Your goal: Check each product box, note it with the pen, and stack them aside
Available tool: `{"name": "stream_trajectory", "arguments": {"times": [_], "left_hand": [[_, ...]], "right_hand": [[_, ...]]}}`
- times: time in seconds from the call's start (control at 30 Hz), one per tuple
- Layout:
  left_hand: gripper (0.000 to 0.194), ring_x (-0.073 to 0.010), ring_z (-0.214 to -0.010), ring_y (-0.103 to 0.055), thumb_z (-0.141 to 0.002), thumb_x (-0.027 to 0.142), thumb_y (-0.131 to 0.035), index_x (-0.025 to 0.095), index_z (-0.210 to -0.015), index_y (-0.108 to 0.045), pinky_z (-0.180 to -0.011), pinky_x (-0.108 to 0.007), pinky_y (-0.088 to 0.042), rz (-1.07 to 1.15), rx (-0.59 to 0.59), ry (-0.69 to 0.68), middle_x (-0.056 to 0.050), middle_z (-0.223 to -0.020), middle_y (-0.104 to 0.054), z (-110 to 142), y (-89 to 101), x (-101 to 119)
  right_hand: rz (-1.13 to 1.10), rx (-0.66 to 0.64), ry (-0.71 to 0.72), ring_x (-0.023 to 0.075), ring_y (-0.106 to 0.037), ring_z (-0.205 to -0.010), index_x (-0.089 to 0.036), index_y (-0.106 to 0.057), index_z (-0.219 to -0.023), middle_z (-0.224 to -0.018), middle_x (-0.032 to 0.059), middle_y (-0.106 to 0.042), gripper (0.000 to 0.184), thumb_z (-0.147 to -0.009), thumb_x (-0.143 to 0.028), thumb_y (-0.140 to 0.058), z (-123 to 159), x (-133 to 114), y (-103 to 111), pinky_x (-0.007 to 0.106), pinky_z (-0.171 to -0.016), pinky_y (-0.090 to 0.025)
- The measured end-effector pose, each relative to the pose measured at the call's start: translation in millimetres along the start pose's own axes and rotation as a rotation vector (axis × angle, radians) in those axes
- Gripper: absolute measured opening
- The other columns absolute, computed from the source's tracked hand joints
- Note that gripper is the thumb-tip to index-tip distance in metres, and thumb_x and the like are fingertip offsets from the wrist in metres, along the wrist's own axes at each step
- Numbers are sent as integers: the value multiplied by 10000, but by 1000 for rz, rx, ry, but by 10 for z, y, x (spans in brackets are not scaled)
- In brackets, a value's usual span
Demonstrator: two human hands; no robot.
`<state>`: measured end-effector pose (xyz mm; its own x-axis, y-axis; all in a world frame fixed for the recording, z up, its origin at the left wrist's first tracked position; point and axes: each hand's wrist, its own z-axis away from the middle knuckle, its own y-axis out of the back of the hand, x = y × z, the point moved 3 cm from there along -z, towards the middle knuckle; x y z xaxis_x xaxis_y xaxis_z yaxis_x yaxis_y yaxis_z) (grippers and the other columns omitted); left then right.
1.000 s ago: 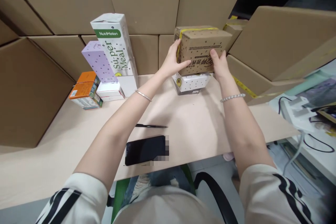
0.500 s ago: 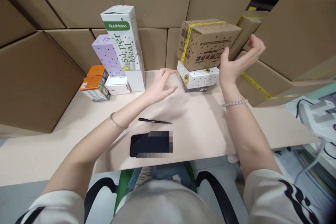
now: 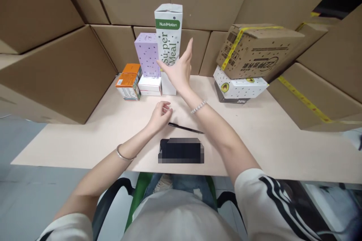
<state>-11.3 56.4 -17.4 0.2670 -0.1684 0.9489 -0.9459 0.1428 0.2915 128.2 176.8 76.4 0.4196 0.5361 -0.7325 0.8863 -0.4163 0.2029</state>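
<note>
- At the rear of the bench (image 3: 85,147), left of centre, the tall box (image 3: 169,26) stands upright above a white block (image 3: 168,87); the right hand hides part of the zone where they meet.
- Right hand (image 3: 178,70): raised in front of the tall box. Grip: thumb and fingers spread, nothing held. The thumb overlaps the left edge of the box in view; contact cannot be confirmed.
- Left hand (image 3: 160,116): low over the bench, near the left end of the pen (image 3: 185,128). Grip: fingers half curled, nothing held. Contact with the bench cannot be determined.
- Left group: the purple box (image 3: 147,54) sits on a low box (image 3: 149,86), just beside the white block. The orange box (image 3: 127,81) is at the outer end.
- Right stack: the brown box (image 3: 260,52), with yellow tape, lies on the avocado box (image 3: 240,86), well apart from the tall box.
- Front area: the phone (image 3: 181,150) lies nearer the person than the pen; pixelation masks most of it.
- Status, done (judged): the right stack is assembled and free of both hands; the left group also stands unsupported by hand.
- Status, left (judged): a firm hold on the tall box is not yet established. Any further amount of work cannot be determined from this view.
</note>
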Motion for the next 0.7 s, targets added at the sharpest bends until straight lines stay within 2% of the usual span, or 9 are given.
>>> {"name": "stream_trajectory", "arguments": {"times": [0.07, 0.13, 0.23, 0.33, 0.43, 0.53, 0.57, 0.63, 0.7], "left_hand": [[276, -110, -667, -577, -828, 249, -629, 199, -1095, -582, -640, -247, -482, 76, -20, 49, 10, -887, -592, 14, -12, -62], [283, -91, -608, -573, -828, 259, -617, 207, -1101, -566, -580, -229, -465, 148, -42, 80, 29, -869, -587, 35, -18, -81], [303, -70, -579, -564, -800, 244, -637, 206, -1090, -563, -519, -201, -431, 233, -38, 104, 39, -870, -577, 63, -11, -66], [302, -62, -561, -564, -791, 247, -673, 201, -1071, -570, -474, -189, -404, 303, -9, 121, 41, -867, -562, 56, 3, -64], [313, -72, -566, -586, -807, 322, -710, 201, -1060, -568, -458, -195, -423, 379, 24, 141, 32, -872, -556, 10, 27, -74], [427, -95, -691, -659, -815, 483, -730, 213, -1100, -561, -563, -220, -533, 472, 52, 134, -5, -973, -598, -44, 71, -37], [499, -116, -783, -695, -809, 555, -736, 221, -1136, -559, -640, -242, -579, 523, 46, 121, -28, -1051, -618, -57, 87, -11], [679, -180, -1010, -725, -762, 692, -762, 248, -1232, -554, -818, -311, -632, 641, -3, 75, -76, -1244, -625, -72, 114, 46], [868, -246, -1202, -687, -672, 755, -825, 298, -1348, -530, -927, -363, -631, 728, -79, 11, -99, -1388, -596, -69, 129, 87]], "right_hand": [[23, -20, 11, 419, 84, -1662, -342, 210, -1625, -1736, 168, -44, 1253, -850, -688, -712, -67, 92, -146, 786, -1257, -152], [62, -33, 33, 425, 35, -1665, -350, 216, -1625, -1738, 167, -46, 1233, -865, -690, -693, -129, 191, -250, 769, -1261, -189], [68, -6, -17, 443, -168, -1641, -338, 158, -1635, -1726, 181, -124, 1153, -890, -644, -667, -220, 329, -335, 738, -1250, -274], [109, 21, -46, 452, -325, -1584, -296, 41, -1646, -1657, 180, -292, 1042, -906, -648, -602, -254, 351, -236, 731, -1222, -325], [64, 92, 18, 423, -344, -1583, -323, -149, -1615, -1590, 134, -419, 961, -860, -709, -601, -132, 179, 171, 664, -1231, -369], [-176, 144, -7, 363, -395, -1561, -359, -357, -1482, -1522, 77, -526, 882, -748, -682, -723, 169, -61, 745, 584, -1242, -409], [-286, 117, -58, 337, -463, -1512, -381, -419, -1422, -1502, 58, -566, 806, -732, -638, -747, 298, -122, 912, 557, -1241, -430], [-488, 72, -199, 361, -584, -1385, -338, -518, -1283, -1383, 68, -653, 701, -663, -557, -762, 586, -187, 1179, 585, -1190, -489], [-595, 11, -345, 400, -589, -1373, -320, -558, -1220, -1314, 73, -697, 655, -623, -495, -764, 894, -182, 1330, 644, -1150, -504]]}}
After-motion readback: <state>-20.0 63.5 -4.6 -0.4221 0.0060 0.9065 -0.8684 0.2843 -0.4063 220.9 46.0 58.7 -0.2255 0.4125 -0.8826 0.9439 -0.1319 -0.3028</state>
